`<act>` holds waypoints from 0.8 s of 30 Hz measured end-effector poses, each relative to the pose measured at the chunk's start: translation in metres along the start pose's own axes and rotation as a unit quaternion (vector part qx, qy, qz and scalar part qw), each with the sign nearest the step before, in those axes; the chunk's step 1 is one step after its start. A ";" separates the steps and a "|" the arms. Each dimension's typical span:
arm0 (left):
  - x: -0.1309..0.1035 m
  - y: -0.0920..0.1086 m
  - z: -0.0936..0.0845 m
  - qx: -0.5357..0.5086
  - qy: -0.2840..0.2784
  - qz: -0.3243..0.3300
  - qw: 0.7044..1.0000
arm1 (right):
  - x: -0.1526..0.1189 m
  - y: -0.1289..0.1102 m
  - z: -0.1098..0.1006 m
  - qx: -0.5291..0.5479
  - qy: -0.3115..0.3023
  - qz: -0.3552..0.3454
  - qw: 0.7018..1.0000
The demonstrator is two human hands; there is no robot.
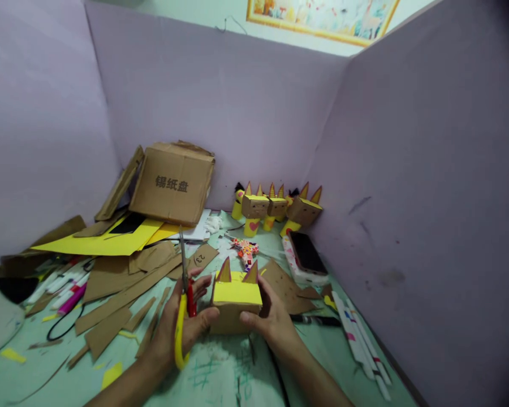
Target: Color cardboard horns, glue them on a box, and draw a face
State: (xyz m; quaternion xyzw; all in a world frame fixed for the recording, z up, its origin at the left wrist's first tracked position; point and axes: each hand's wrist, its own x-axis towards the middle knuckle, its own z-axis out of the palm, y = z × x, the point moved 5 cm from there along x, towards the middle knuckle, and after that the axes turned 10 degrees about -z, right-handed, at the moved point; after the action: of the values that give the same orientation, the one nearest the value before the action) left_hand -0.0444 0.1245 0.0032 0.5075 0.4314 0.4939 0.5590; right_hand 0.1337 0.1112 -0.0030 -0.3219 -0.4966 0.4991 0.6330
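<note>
A small cardboard box (231,317) with a yellow paper top and two pointed cardboard ears stands in front of me, between my hands. My right hand (275,319) grips its right side, thumb on the near face. Scissors (180,322) with one yellow and one red handle are hooked on my left hand (173,328), blades pointing up and away. The left thumb touches the box's left front edge, while the other left fingers are partly spread behind the scissors. Beyond the box lies a glue gun (246,251) with a flowery pattern.
Several finished cardboard figures (255,209) with ears stand at the back right. A large carton (172,186) leans at the back left, above yellow paper (106,240) and cardboard scraps (110,277). To the right are a phone (307,252) and white markers (358,333). Lilac panels (220,102) enclose the table.
</note>
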 end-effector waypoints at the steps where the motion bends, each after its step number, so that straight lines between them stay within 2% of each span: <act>1: 0.000 -0.001 0.000 -0.016 -0.007 -0.001 1.000 | 0.000 0.000 0.000 0.007 0.001 -0.002 1.000; 4: 0.000 -0.001 0.003 -0.024 -0.033 -0.014 0.999 | 0.001 -0.002 0.001 0.016 0.009 -0.006 1.000; 11: -0.004 0.009 0.010 0.030 -0.012 0.002 0.999 | 0.004 -0.004 0.004 0.037 -0.012 -0.011 0.999; 14: -0.005 0.011 0.004 0.060 -0.012 0.014 0.998 | 0.005 0.000 -0.001 0.017 -0.015 -0.007 1.000; 16: -0.003 0.013 -0.007 0.123 0.030 0.007 0.992 | 0.004 0.004 -0.004 -0.001 -0.017 -0.004 1.000; 18: 0.000 0.017 -0.022 0.217 0.092 -0.002 0.972 | 0.004 0.006 -0.006 -0.009 -0.023 -0.002 1.000; 20: 0.002 0.026 -0.034 0.317 0.141 0.009 0.938 | 0.003 0.007 -0.007 -0.014 -0.027 -0.001 1.000; 24: 0.003 0.047 -0.041 0.436 0.157 0.039 0.885 | 0.003 0.003 -0.008 -0.036 -0.010 0.001 0.999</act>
State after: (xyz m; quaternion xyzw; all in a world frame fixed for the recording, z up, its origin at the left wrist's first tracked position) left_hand -0.0894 0.1327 0.0451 0.6317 0.6655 0.3509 0.1869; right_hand 0.1405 0.1159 -0.0075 -0.3397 -0.5202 0.4853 0.6153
